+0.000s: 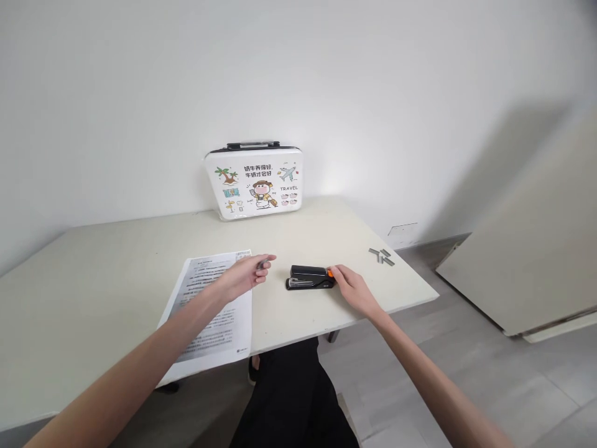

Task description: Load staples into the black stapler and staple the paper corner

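A black stapler [310, 278] lies on its base on the table, its front end pointing left. My right hand [353, 287] is closed at its rear end, with fingers at the orange tab [330, 272]. My left hand [245, 277] hovers over the upper right of a printed sheet of paper [219, 339], to the left of the stapler. Its fingers are curled round a small grey strip of staples [262, 265], only partly visible. Several more grey staple strips [383, 256] lie loose near the table's right edge.
A white case [261, 183] with cartoon prints and a black handle stands at the back of the table [116, 267], against the wall. The table's front edge runs just above my lap. On the right, a pale panel [527, 267] stands on the grey floor.
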Demonstrator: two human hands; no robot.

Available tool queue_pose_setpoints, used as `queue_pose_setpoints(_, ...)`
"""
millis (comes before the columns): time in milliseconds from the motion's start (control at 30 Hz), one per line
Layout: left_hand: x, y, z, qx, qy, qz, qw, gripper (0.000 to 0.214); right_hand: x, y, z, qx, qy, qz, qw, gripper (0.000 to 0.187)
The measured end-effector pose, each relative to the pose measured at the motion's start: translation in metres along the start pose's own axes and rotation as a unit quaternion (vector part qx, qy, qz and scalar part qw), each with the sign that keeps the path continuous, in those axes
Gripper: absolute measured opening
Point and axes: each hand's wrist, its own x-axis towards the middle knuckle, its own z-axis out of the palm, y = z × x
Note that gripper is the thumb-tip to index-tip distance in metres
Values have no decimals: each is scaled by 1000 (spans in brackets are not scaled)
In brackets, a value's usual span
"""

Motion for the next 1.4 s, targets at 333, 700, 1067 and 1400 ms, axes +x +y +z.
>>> queue_pose_setpoints(333,-18,-10,24,306,22,51,951,42,0,7,4,9,18,-19,1000,49)
queue_pose_setpoints(700,4,-34,29,392,7,164,905,34,-1,2,8,-15,37,-24,999,54)
queue_pose_setpoints(1067,-10,-38,8,418,36,178,890,38,-6,0,4,-7,24,-13,1000,50)
queue_pose_setpoints(1400,-69,-23,-21,216,101,5,971,39,-8,-1,3,-8,23,-16,1000,48)
